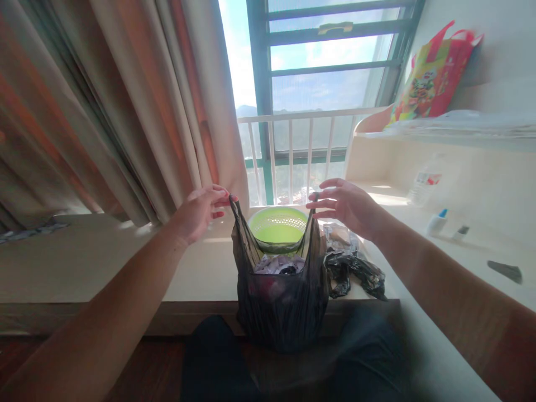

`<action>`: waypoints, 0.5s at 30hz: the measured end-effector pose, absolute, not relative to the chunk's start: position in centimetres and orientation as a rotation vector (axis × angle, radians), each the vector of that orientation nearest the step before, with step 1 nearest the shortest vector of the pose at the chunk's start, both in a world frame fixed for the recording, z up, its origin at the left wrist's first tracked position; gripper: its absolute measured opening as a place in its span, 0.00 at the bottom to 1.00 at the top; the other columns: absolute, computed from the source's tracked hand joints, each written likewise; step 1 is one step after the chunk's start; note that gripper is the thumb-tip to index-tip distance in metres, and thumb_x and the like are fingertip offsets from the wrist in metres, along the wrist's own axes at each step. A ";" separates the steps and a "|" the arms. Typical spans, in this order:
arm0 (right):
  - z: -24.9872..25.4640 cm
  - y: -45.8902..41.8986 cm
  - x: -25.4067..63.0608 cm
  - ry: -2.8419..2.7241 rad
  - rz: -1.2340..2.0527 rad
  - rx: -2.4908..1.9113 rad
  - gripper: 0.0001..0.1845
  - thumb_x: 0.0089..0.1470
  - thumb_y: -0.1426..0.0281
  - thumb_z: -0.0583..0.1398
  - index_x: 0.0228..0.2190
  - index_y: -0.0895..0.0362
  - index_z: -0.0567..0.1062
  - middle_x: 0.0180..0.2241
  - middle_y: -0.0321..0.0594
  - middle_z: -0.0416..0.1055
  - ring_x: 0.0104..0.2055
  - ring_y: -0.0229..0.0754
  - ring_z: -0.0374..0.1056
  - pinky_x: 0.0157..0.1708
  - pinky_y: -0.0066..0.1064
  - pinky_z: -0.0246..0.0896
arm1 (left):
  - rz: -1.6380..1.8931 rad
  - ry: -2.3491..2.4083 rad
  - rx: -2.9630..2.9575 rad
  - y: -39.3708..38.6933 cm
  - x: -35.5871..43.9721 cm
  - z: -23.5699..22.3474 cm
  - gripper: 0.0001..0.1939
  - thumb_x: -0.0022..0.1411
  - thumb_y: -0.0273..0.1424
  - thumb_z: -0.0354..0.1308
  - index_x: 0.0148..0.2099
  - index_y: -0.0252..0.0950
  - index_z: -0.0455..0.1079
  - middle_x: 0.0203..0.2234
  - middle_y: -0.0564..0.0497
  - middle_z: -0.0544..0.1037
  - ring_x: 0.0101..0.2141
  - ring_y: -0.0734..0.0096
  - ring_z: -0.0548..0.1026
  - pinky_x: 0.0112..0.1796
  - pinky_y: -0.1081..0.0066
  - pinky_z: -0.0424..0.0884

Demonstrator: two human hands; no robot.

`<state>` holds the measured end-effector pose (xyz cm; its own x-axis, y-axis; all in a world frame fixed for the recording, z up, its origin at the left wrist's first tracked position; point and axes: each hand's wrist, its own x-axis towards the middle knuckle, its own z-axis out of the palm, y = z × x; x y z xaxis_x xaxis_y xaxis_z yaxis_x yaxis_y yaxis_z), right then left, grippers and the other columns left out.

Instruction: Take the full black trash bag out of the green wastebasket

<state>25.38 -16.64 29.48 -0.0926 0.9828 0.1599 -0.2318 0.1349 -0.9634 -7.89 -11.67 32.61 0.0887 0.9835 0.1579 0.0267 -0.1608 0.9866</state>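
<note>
While the left hand (204,209) and the right hand (341,202) each pinch one handle, the black plastic bag (282,296) hangs upright, mouth upward, before the sill edge, near a green basket (278,228).

green basket (278,226), crumpled black bags (354,271), curtain (125,106), bottle (425,187)

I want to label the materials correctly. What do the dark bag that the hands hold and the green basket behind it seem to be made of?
Dark bag: probably thin plastic film, slightly glossy; it crinkles and its contents show faintly through. Each hand, left hand and right hand, pinches a handle. Green basket: likely rigid moulded plastic, with a fine grid of holes.
</note>
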 end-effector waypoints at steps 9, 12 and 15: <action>29.4 -12.4 25.8 -1.156 1.254 -0.925 0.22 0.49 0.65 0.67 0.44 0.53 0.66 0.41 0.39 0.74 0.45 0.45 0.78 0.42 0.36 0.76 | 1.247 1.107 1.406 -6.8 -7.4 32.5 0.16 0.48 0.38 0.68 0.37 0.38 0.70 0.35 0.49 0.82 0.44 0.63 0.78 0.38 0.69 0.61; 29.4 -11.0 25.8 -1.162 1.255 -0.932 0.22 0.49 0.65 0.67 0.44 0.53 0.66 0.41 0.40 0.74 0.45 0.45 0.78 0.41 0.36 0.76 | 1.253 1.131 1.421 -5.1 -7.4 32.3 0.17 0.49 0.40 0.66 0.38 0.37 0.69 0.38 0.47 0.83 0.43 0.64 0.77 0.38 0.69 0.62; 29.4 -9.3 25.7 -1.184 1.236 -0.943 0.22 0.49 0.65 0.66 0.44 0.54 0.66 0.41 0.40 0.74 0.45 0.45 0.77 0.42 0.37 0.76 | 1.267 1.158 1.439 -3.0 -7.5 31.9 0.17 0.49 0.40 0.65 0.39 0.37 0.69 0.39 0.45 0.83 0.42 0.64 0.77 0.38 0.69 0.63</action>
<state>25.69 -9.29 29.43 -0.0546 0.9883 0.1422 -0.1847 0.1300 -0.9742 -7.49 -3.03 31.92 0.0483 0.9818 0.1836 0.0948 -0.1874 0.9777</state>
